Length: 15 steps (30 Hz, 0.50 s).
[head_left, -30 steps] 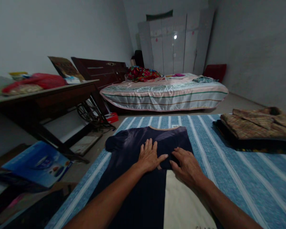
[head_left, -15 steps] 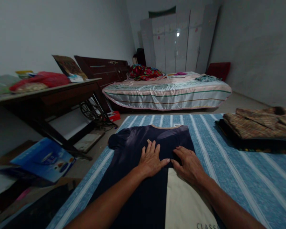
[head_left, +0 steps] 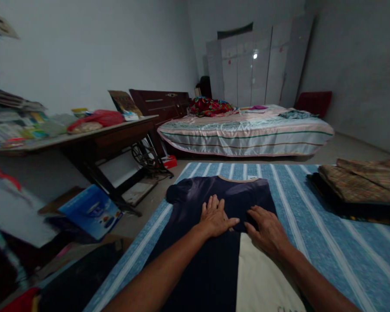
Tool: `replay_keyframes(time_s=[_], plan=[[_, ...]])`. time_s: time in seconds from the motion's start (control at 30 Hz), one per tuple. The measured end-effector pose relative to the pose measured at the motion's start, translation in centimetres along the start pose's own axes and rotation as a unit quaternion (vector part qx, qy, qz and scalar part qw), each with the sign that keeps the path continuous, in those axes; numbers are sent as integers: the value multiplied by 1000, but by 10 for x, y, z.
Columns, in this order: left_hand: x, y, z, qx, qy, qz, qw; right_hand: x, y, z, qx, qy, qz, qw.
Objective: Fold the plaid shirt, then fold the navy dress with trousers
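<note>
A dark navy T-shirt with a cream panel lies flat, partly folded, on a blue striped sheet in front of me. My left hand lies flat on the navy cloth, fingers stretched out and thumb pointing right. My right hand rests palm down beside it, fingers on the folded edge where navy meets cream. The two hands nearly touch at thumb and fingertips. Neither hand holds anything.
A stack of folded plaid clothes sits on the sheet at right. A dark wooden table with clutter stands at left, a blue box below it. A made bed and a wardrobe lie beyond.
The view has swung left and tilted slightly, so everything sits further right in the frame. Both hands stay flat on the shirt in nearly the same spots.
</note>
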<state>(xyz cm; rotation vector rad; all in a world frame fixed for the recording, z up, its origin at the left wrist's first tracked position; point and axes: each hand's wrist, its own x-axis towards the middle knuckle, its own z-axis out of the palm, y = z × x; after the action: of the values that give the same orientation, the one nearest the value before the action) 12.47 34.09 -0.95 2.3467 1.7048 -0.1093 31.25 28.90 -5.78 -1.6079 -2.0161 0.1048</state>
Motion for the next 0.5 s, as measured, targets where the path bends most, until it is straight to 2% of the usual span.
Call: replay_keyframes(time_s=[0.1, 0.17, 0.23, 0.33, 0.4, 0.5], plan=[[-24, -6, -14, -20, 0, 10, 1000, -1, 0, 2, 2, 2, 2, 1000], [-55, -13, -21, -22, -7, 16, 1000, -2, 0, 3, 0, 2, 3, 1000], [-96, -22, -24, -21, -23, 21, 999, -2, 1, 4, -4, 2, 0, 1000], [-166, -41, -16, -24, -45, 42, 998, -1, 2, 3, -13, -8, -17, 1000], [-209, -53, -6, -24, -35, 46, 998, -1, 3, 2, -28, -18, -25, 999], [-263, -70, 12, -14, 11, 33, 999, -1, 1, -1, -56, -26, -31, 998]])
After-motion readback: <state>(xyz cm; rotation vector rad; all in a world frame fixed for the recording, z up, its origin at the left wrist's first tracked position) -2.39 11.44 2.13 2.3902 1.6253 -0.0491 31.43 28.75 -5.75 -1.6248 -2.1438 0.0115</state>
